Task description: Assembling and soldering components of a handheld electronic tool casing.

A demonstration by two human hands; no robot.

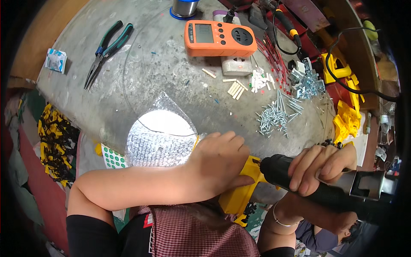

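Observation:
A yellow plastic part (236, 198) is held by my left hand (220, 159), whose fingers are curled with the thumb lying over it. My right hand (323, 167) is wrapped round a black electric screwdriver (280, 169). The driver's tip points left and meets the yellow part's upper edge, close to my left fingers; whether a screw sits there is too small to tell. Beside my left wrist lies a clear bubble-wrap bag (160, 147) with a bright round disc in it. Farther off is a pile of silver screws (274, 118).
An orange plug-in power meter (220, 38), long-nose pliers (105, 51) and a wire spool (184, 8) lie at the back. White tubes (261, 80), metal clips (306, 81), a soldering iron (287, 23) and yellow parts (346, 120) are on the right. Another person (319, 235) is at lower right.

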